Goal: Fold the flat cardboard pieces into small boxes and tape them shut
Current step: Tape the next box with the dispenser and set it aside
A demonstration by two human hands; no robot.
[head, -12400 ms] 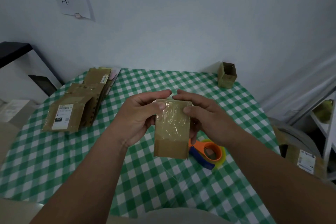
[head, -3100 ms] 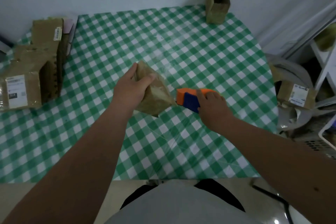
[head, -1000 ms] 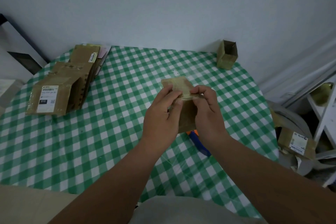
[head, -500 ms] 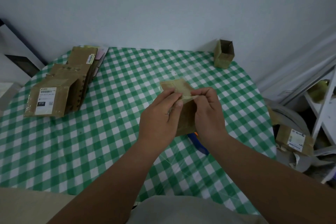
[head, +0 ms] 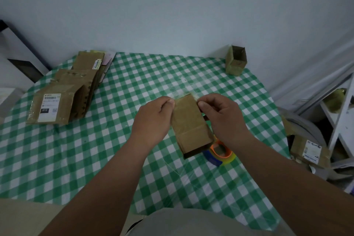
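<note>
I hold a small brown cardboard box [head: 190, 124] in the air above the middle of the green checked table [head: 95, 149]. Its far end is closed and carries clear tape, and its near end hangs open toward me. My left hand [head: 153, 120] grips the box's far left corner with curled fingers. My right hand [head: 224, 119] pinches the far right corner, thumb on top. An orange and blue tape dispenser [head: 220, 154] lies on the table just under the box's near end, partly hidden by it.
A pile of flat cardboard pieces [head: 65, 94] with white labels lies at the table's left. An open folded box [head: 236, 60] stands at the far right corner by the wall. Off the table's right edge are a labelled box [head: 310, 152] and white shelving [head: 342, 113].
The box has turned in my hands so its long side faces up and its open end points toward me. Both hands now sit at its far corners, and the tape dispenser shows below it.
</note>
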